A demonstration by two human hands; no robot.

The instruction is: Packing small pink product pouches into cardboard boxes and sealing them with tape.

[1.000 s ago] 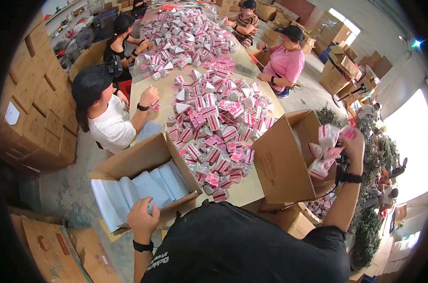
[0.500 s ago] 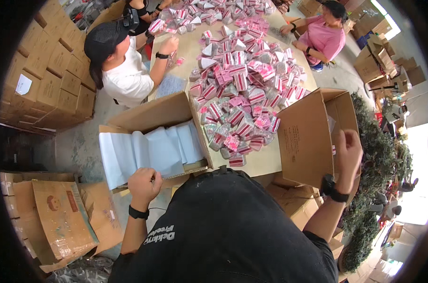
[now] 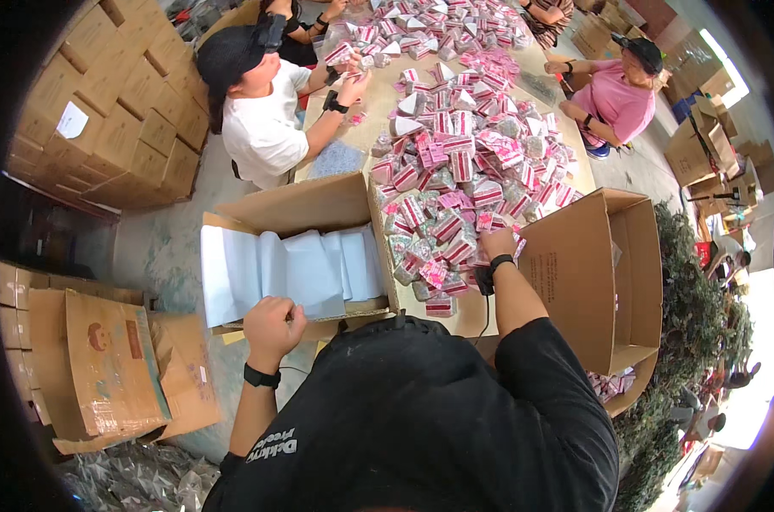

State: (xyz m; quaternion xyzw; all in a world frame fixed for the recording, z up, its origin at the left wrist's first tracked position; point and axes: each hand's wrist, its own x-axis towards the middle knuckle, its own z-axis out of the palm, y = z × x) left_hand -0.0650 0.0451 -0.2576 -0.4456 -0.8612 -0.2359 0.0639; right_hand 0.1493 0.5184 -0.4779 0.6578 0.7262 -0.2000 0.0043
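Observation:
My left hand (image 3: pixel 273 328) is curled closed over the near edge of an open cardboard box (image 3: pixel 368 205), with nothing showing in it. White-blue paper sheets (image 3: pixel 306 266) line this box. My right hand (image 3: pixel 498 245) reaches into the near right part of a large pile of small packets (image 3: pixel 464 166), its fingertips against them. The packets are clear with pink, red and white striped cards. My fingers point away and are partly hidden, so whether they grip a packet cannot be made out.
A second open cardboard box (image 3: pixel 566 264) stands at right, with more packets (image 3: pixel 611 384) in a box below it. Co-workers sit along the table, one in white (image 3: pixel 272 136), one in pink (image 3: pixel 622 102). Stacked cartons (image 3: pixel 105 111) rise at left; green foliage (image 3: pixel 703 316) lies at right.
My right hand has moved left, out of the right-hand box to the packet pile. My left hand stays curled by the paper-lined box. The whole view has shifted slightly.

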